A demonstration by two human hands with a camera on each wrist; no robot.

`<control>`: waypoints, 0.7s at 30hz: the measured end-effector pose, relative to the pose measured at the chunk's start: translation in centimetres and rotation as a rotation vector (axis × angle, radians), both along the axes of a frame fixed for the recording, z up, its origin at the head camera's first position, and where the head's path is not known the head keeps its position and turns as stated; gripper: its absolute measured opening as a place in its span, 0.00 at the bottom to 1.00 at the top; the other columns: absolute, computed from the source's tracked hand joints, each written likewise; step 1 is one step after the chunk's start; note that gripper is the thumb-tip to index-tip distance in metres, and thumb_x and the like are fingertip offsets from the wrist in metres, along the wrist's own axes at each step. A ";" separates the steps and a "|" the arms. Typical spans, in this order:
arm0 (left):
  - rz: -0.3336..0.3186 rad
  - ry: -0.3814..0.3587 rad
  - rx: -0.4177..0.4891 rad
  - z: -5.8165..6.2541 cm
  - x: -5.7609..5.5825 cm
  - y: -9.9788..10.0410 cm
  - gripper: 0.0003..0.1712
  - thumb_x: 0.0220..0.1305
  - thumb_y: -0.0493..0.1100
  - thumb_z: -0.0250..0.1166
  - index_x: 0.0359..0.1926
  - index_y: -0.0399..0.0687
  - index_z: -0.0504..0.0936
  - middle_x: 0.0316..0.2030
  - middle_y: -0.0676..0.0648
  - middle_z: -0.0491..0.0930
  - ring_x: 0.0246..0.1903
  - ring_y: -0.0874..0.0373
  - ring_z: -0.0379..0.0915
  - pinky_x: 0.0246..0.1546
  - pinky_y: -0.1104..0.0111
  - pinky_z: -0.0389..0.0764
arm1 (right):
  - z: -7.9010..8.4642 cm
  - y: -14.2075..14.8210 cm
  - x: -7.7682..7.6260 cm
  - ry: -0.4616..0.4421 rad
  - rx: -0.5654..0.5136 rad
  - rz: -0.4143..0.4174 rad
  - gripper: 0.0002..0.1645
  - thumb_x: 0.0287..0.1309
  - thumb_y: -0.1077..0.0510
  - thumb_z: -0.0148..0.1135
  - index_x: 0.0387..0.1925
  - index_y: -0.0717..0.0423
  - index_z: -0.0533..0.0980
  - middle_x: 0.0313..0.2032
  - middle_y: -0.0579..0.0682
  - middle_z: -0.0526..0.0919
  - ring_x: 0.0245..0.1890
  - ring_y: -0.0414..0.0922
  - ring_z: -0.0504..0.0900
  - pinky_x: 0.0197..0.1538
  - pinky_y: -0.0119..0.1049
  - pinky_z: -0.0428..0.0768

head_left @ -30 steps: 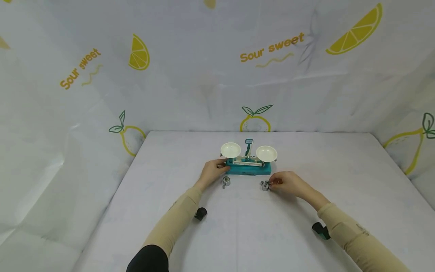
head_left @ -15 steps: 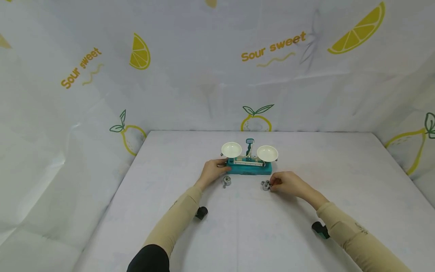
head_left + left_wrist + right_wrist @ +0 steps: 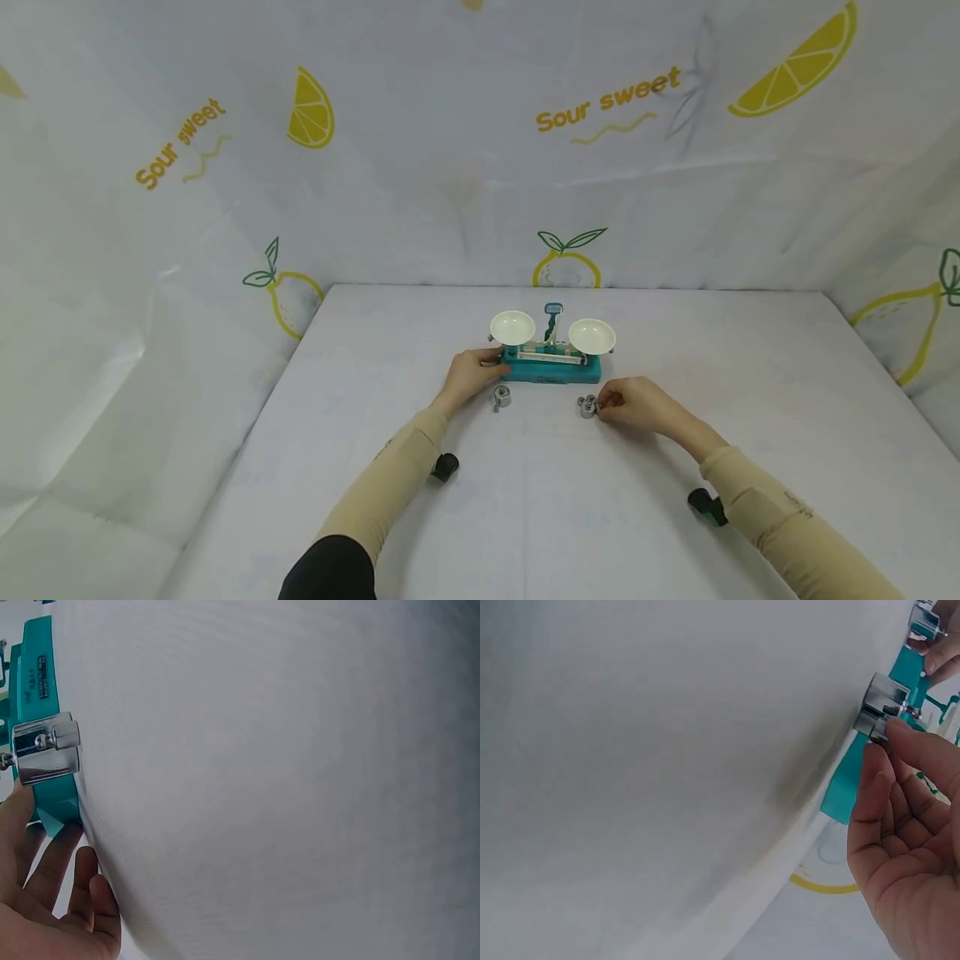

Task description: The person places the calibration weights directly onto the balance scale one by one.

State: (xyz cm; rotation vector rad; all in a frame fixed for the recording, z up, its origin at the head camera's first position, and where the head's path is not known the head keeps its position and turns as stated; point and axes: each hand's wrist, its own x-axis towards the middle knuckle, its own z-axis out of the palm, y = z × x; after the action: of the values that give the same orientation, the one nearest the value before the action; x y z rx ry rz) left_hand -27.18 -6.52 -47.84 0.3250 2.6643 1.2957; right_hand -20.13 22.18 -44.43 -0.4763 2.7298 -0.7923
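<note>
A balance scale with a teal base (image 3: 551, 372) and two white pans (image 3: 513, 327) stands upright on the white table. My left hand (image 3: 469, 375) grips the left end of its base, thumb and fingers about the corner. In front of that end stands a shiny metal weight (image 3: 46, 750) with a smaller one beside it. My right hand (image 3: 637, 402) is at a small cluster of metal weights (image 3: 587, 406) before the base's right end. Its thumb and index finger pinch a small metal weight (image 3: 882, 742), mostly covered by the fingertips, right beside a larger weight (image 3: 886, 696).
The white-covered table (image 3: 525, 517) extends around the scale and both arms. Behind it hangs a white backdrop (image 3: 435, 192) printed with lemons and lettering. Black wrist-worn pieces (image 3: 446, 467) sit beneath both forearms.
Both hands keep their places at the scale and the weights. The head view has shifted very slightly; nothing else visibly moves.
</note>
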 end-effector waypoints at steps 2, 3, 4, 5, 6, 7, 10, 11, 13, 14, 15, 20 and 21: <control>0.001 0.005 -0.009 -0.1 -0.1 0.0 0.28 0.57 0.53 0.66 0.57 0.51 0.76 0.56 0.46 0.78 0.53 0.49 0.77 0.55 0.58 0.76 | 0.4 0.1 0.1 0.018 -0.002 -0.007 0.08 0.52 0.61 0.64 0.35 0.61 0.79 0.30 0.49 0.83 0.31 0.39 0.78 0.36 0.34 0.80; 0.002 0.005 -0.011 -0.1 -0.1 0.1 0.28 0.57 0.53 0.66 0.57 0.51 0.76 0.56 0.46 0.78 0.53 0.49 0.77 0.55 0.58 0.76 | 0.6 0.2 0.1 0.030 -0.006 -0.008 0.09 0.52 0.61 0.64 0.35 0.61 0.79 0.30 0.49 0.83 0.31 0.40 0.78 0.36 0.35 0.80; 0.003 0.005 -0.014 -0.1 -0.1 0.1 0.28 0.57 0.54 0.66 0.57 0.51 0.76 0.56 0.46 0.78 0.53 0.49 0.77 0.55 0.58 0.76 | 0.9 0.2 0.2 0.042 -0.009 -0.012 0.09 0.52 0.61 0.64 0.36 0.61 0.79 0.30 0.49 0.83 0.31 0.40 0.78 0.36 0.35 0.79; 0.002 0.003 -0.014 -0.1 -0.1 0.1 0.28 0.57 0.54 0.66 0.57 0.51 0.76 0.56 0.46 0.78 0.53 0.49 0.77 0.55 0.58 0.76 | 1.1 0.3 0.2 0.054 -0.012 -0.017 0.09 0.52 0.61 0.63 0.36 0.61 0.79 0.31 0.49 0.83 0.32 0.40 0.78 0.36 0.35 0.79; 0.002 0.002 -0.015 -0.2 -0.1 0.1 0.28 0.57 0.54 0.66 0.57 0.52 0.76 0.56 0.46 0.78 0.53 0.50 0.77 0.55 0.58 0.76 | 1.4 0.4 0.2 0.066 -0.015 -0.021 0.09 0.53 0.61 0.63 0.37 0.61 0.79 0.31 0.49 0.83 0.32 0.41 0.78 0.36 0.35 0.79; 0.001 0.002 -0.016 -0.2 -0.1 0.1 0.28 0.57 0.54 0.66 0.57 0.52 0.76 0.56 0.46 0.78 0.53 0.50 0.77 0.55 0.58 0.76 | 1.6 0.4 0.2 0.079 -0.017 -0.021 0.09 0.53 0.61 0.63 0.37 0.61 0.79 0.31 0.49 0.83 0.32 0.41 0.78 0.36 0.35 0.79; 0.001 0.006 -0.015 -0.1 -0.1 0.1 0.28 0.57 0.54 0.66 0.57 0.52 0.76 0.56 0.47 0.78 0.53 0.50 0.77 0.55 0.58 0.76 | 2.3 0.6 0.2 0.104 -0.033 -0.034 0.10 0.55 0.60 0.62 0.38 0.61 0.78 0.32 0.50 0.82 0.33 0.42 0.78 0.37 0.34 0.79; 0.001 0.006 -0.014 -0.1 -0.1 0.1 0.28 0.57 0.54 0.66 0.57 0.52 0.76 0.56 0.46 0.77 0.53 0.50 0.77 0.55 0.58 0.76 | 2.5 0.7 0.1 0.113 -0.039 -0.037 0.10 0.56 0.60 0.61 0.39 0.62 0.78 0.32 0.50 0.82 0.33 0.42 0.78 0.37 0.34 0.79; 0.000 0.005 -0.016 0.0 0.0 0.2 0.28 0.57 0.54 0.66 0.58 0.52 0.76 0.56 0.46 0.77 0.54 0.49 0.76 0.55 0.58 0.76 | 2.9 0.7 0.0 0.127 -0.053 -0.043 0.11 0.56 0.60 0.62 0.39 0.62 0.78 0.32 0.51 0.82 0.33 0.42 0.78 0.36 0.33 0.79; 0.000 0.003 -0.016 0.0 0.0 0.2 0.28 0.57 0.54 0.66 0.58 0.52 0.76 0.56 0.46 0.77 0.54 0.49 0.76 0.55 0.57 0.76 | 3.2 0.7 0.0 0.134 -0.060 -0.047 0.11 0.56 0.60 0.62 0.40 0.62 0.78 0.32 0.51 0.82 0.33 0.42 0.77 0.35 0.32 0.78; 0.000 0.003 -0.018 0.0 0.0 0.2 0.28 0.57 0.54 0.66 0.58 0.52 0.76 0.56 0.46 0.77 0.54 0.49 0.76 0.56 0.57 0.76 | 3.4 0.7 -0.1 0.140 -0.069 -0.049 0.11 0.56 0.60 0.62 0.40 0.63 0.78 0.32 0.51 0.82 0.33 0.42 0.77 0.34 0.31 0.78; 0.000 0.006 -0.024 -0.1 0.0 0.2 0.28 0.57 0.54 0.65 0.58 0.52 0.75 0.57 0.46 0.76 0.55 0.49 0.75 0.56 0.57 0.75 | 4.8 0.5 -0.9 0.194 -0.082 -0.067 0.12 0.57 0.59 0.61 0.41 0.63 0.78 0.31 0.52 0.81 0.32 0.43 0.76 0.32 0.29 0.76; 0.000 0.007 -0.025 -0.1 0.0 0.1 0.28 0.57 0.54 0.65 0.58 0.52 0.75 0.57 0.46 0.76 0.55 0.49 0.75 0.56 0.57 0.75 | 5.0 0.4 -1.2 0.202 -0.081 -0.074 0.12 0.57 0.59 0.60 0.41 0.63 0.78 0.32 0.53 0.81 0.32 0.43 0.76 0.32 0.29 0.76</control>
State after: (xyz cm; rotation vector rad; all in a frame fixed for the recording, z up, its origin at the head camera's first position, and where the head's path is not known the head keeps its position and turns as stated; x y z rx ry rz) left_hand -27.22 -6.37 -47.93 0.3273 2.6834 1.2626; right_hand -21.32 22.59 -39.41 -0.5005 2.9246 -0.9230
